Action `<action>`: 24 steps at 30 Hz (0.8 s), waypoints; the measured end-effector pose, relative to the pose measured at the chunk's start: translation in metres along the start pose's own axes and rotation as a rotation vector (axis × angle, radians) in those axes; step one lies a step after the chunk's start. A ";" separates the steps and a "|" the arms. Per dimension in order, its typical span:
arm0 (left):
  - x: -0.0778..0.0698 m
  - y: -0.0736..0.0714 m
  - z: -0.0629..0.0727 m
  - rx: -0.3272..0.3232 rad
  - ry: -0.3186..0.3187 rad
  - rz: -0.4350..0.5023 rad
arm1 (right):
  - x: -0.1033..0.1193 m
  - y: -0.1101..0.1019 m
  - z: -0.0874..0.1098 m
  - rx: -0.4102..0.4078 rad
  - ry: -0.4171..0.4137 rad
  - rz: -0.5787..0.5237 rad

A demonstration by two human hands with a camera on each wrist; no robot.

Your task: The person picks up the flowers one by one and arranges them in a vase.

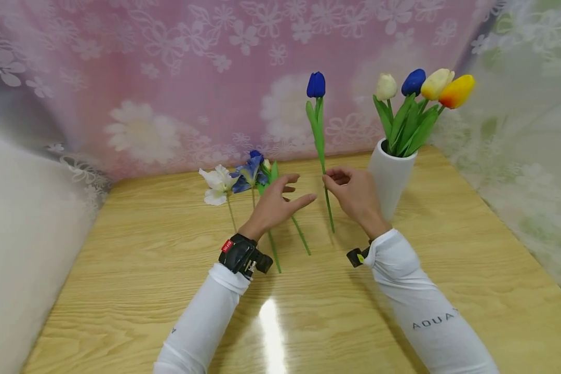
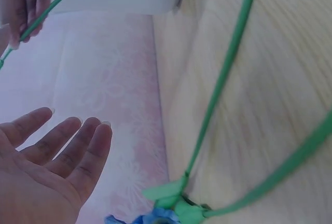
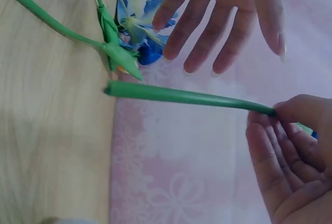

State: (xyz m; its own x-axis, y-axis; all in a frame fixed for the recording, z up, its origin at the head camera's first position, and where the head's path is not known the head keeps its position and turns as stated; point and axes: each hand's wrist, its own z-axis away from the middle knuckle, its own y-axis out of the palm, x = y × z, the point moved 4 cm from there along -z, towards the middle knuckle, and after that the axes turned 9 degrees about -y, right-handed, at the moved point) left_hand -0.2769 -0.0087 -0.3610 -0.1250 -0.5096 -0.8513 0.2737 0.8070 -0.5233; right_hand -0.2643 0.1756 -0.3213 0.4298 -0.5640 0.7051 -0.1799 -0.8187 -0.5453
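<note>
Holding a blue tulip (image 1: 320, 137) up in the right hand (image 1: 355, 195), over the table (image 1: 168, 301) and just left of the vase (image 1: 389, 179). Nearly straight up, with the bloom at the top and the low end of the stem poking out free under the fingers. Pinched on the bare stem, below the leaves, maybe so as not to squash the leaves or the bloom. Pinching with the thumb and first finger, with only the stem between them, and with the other fingers loosely bent.

Holding nothing in the left hand (image 1: 280, 202), near the stem but not touching it. Spread there, with gaps between the fingers, a slight bend in them and the thumb out to the side. Perhaps placed so near to be handy for the stem.

Past the left hand, on the table, a white flower (image 1: 216, 182), a blue flower (image 1: 248, 175) and more, partly hidden. Laid side by side, perhaps for easy picking up.

In the vase, four tulips: white (image 1: 386, 87), blue (image 1: 413, 81), cream (image 1: 437, 84) and orange (image 1: 457, 92). Leaning mostly right, perhaps from the wide mouth.

At the back, a pink cloth (image 1: 191, 78).
</note>
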 end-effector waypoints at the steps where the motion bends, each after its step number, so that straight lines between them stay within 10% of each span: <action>1: -0.003 0.001 -0.001 0.003 0.009 -0.005 | 0.001 -0.003 0.000 -0.019 -0.006 -0.016; 12: -0.040 0.007 -0.015 0.005 0.114 0.019 | 0.025 -0.063 -0.010 -0.351 -0.177 0.001; 24: -0.082 0.011 -0.034 0.009 0.212 -0.059 | 0.030 -0.127 -0.027 -0.596 -0.092 -0.050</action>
State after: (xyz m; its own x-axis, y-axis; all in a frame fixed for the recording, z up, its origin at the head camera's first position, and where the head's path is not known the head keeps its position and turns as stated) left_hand -0.2956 0.0523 -0.2985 -0.3383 -0.4815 -0.8086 0.2680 0.7744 -0.5732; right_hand -0.2522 0.2596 -0.2188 0.5205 -0.5337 0.6665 -0.6112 -0.7780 -0.1456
